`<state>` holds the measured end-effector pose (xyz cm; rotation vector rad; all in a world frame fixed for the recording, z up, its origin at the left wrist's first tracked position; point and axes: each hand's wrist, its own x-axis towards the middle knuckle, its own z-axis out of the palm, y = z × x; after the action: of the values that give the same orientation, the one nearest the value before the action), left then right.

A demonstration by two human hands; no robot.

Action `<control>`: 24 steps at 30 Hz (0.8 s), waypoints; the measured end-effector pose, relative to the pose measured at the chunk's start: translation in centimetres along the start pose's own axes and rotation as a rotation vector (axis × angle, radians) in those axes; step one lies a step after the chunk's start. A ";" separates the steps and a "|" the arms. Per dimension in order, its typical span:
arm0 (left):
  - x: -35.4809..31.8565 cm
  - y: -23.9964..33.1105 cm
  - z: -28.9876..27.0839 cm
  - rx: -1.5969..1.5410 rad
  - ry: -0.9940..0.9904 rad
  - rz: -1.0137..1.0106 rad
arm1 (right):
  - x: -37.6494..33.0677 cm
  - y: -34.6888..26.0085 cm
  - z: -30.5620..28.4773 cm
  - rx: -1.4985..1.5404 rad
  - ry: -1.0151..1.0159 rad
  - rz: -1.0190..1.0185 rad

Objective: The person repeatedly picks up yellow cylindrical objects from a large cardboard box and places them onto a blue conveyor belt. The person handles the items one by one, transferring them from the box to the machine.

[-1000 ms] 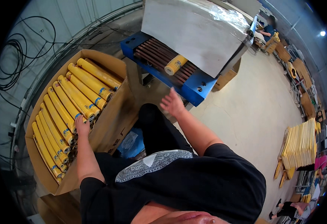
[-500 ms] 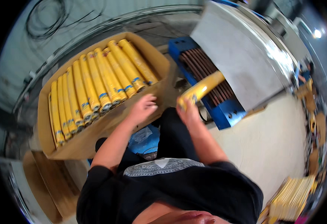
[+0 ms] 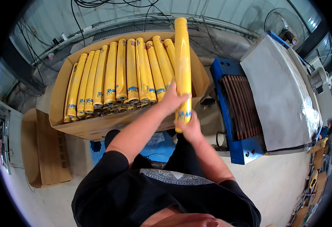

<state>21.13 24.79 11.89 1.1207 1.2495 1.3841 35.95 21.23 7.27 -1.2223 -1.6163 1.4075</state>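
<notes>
A long yellow tube, shiny as if wrapped in film, stands nearly upright in the picture in both my hands. My left hand is closed around its lower part. Close below, my right hand grips its bottom end, next to a blue printed band. Behind and to the left is a big open cardboard box. Inside it, several similar yellow tubes lie side by side in a row, with more tube ends showing beneath them. The held tube covers part of the box's right end.
On the right stands a machine with a blue frame, dark brown rollers and a pale grey cover. Another cardboard box sits at the left. Black cables hang along the back wall, and a fan stands at the far right.
The tube has come away from the rollers, leftward to the box's right end, and swung more upright. My left hand, empty before, now holds it too. The view has turned right.
</notes>
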 end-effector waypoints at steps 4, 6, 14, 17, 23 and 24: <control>6.7 -0.2 -4.0 0.412 -0.091 -0.015 | 11.9 -3.4 -2.2 -0.138 0.101 -0.055; 8.4 -2.4 -5.8 0.718 -0.107 -0.065 | 17.4 -2.9 -4.0 -0.282 0.100 0.026; 17.0 -11.9 -3.3 1.244 -0.636 0.243 | 25.3 0.8 -9.3 -0.440 -0.036 0.176; 21.9 -15.4 0.6 1.427 -0.726 0.138 | 24.8 -2.6 -10.2 -0.067 -0.185 0.299; 28.8 -17.2 5.6 1.549 -0.869 0.026 | 24.1 0.7 -10.4 0.120 -0.244 0.405; 29.3 -17.5 5.2 1.565 -0.893 0.020 | 24.3 0.2 -10.4 0.082 -0.280 0.468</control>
<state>22.82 55.41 -4.03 2.3373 1.4627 -0.4814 37.12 47.65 6.87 -1.4694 -1.4859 1.9903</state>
